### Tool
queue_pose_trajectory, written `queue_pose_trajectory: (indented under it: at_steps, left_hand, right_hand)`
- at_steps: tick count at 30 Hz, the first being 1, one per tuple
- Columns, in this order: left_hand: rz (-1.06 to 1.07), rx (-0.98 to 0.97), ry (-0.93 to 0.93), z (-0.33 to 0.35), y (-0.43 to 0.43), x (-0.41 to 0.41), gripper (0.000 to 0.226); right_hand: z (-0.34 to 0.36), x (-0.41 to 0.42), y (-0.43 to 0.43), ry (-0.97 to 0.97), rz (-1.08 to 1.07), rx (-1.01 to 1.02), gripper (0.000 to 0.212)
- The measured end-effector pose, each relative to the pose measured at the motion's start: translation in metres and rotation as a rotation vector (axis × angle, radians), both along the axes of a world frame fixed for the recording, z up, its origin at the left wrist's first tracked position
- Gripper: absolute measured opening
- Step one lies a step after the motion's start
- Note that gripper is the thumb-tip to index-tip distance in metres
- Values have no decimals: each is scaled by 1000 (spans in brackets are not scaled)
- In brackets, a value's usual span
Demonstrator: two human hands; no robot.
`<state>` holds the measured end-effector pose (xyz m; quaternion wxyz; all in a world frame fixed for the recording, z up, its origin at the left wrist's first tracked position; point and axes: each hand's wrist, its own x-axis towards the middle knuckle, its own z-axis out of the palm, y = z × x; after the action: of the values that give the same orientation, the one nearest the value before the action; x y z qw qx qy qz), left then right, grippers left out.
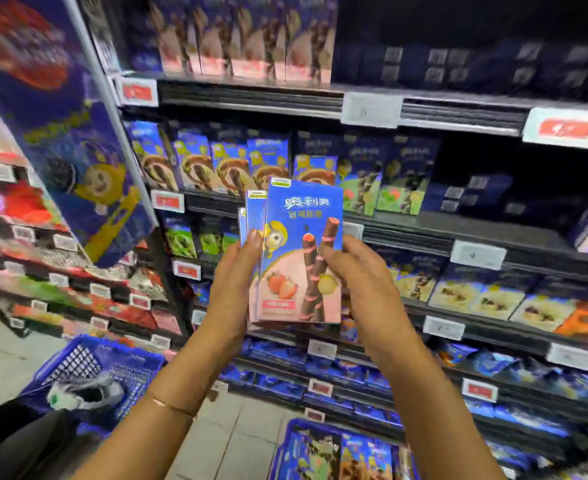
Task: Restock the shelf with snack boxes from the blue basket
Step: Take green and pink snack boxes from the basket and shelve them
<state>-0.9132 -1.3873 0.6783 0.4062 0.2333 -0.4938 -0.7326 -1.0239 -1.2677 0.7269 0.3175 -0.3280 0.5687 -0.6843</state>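
Gripping a fanned stack of snack boxes [301, 220] with the left hand [238, 271], fingers curled round its left edge. Pinching the front box's right edge with the right hand [361, 275]. Holding them upright before the shelf [424, 221], above the blue basket [287, 436].

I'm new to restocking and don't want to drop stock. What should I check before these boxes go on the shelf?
1. The left hand grips the strawberry wafer-roll boxes: ok.
2. The right hand holds their right edge: ok.
3. Stack squared: not ok, rear boxes stick out left.
4. Similar pink-based boxes on the top shelf: ok, though blurred.
5. Free slot beside them: cannot tell, too dark.
6. The blue basket below holds more packs: ok.
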Motion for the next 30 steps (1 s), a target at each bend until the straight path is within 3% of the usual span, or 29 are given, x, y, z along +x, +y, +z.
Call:
queue_pose_trajectory:
  at_steps: [3,7,12,15,20,28,30]
  left_hand:
    - [11,-67,68,28,-28,0,73]
    - [8,-130,166,59,-66,2,96]
    - [22,-281,162,94,-95,-7,84]
    - [81,-341,172,105,-108,-11,80]
    - [113,-285,199,113,-129,2,78]
    - [304,-296,217,107,-181,47,88]
    - [327,-316,232,109,-197,54,76]
  right_hand:
    - [30,2,-24,57,37,-70,18]
    - [64,1,-48,81,51,-150,45]
    - [95,-8,-67,151,49,-170,23]
    - [107,-17,-80,192,75,-155,30]
    - [121,-27,-112,178,203,-98,16]
    - [127,-16,-168,193,288,-150,25]
    - [132,-18,-182,182,270,-158,23]
